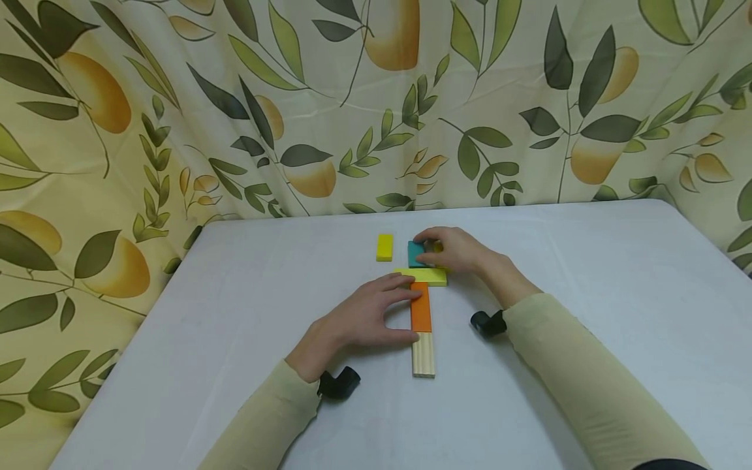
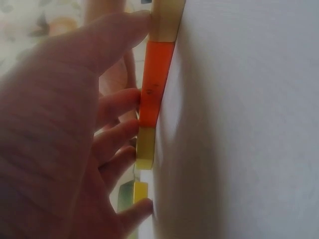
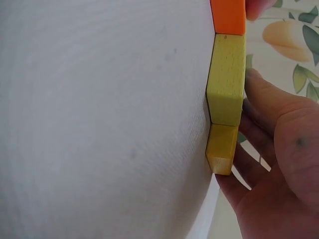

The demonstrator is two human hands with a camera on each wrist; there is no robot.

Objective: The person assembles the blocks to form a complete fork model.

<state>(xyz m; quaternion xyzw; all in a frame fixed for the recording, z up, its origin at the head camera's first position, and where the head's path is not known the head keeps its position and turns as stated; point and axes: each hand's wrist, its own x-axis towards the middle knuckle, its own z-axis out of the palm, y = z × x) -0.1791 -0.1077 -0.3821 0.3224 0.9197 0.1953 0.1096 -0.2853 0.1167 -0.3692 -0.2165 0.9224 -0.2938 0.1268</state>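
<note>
Small wooden blocks lie joined on the table. A plain wood block (image 1: 423, 356) meets an orange block (image 1: 420, 310), and a lime-yellow block (image 1: 431, 277) crosses its far end. Beyond that lie a teal block (image 1: 416, 254) and, partly hidden by fingers, a yellow block (image 3: 223, 142). My left hand (image 1: 376, 316) is spread over the row's left side. Its fingertips touch the orange and lime-yellow blocks, its thumb the seam between orange and plain. My right hand (image 1: 461, 251) curves over the far pair, index finger and thumb at opposite ends of the teal block.
Another yellow block (image 1: 384, 248) lies flat on its own, left of the teal one. White cloth covers the table (image 1: 235, 365), whose far edge meets a leaf-and-fruit patterned curtain (image 1: 329, 130). Black wrist cameras (image 1: 339, 383) stick out below each hand.
</note>
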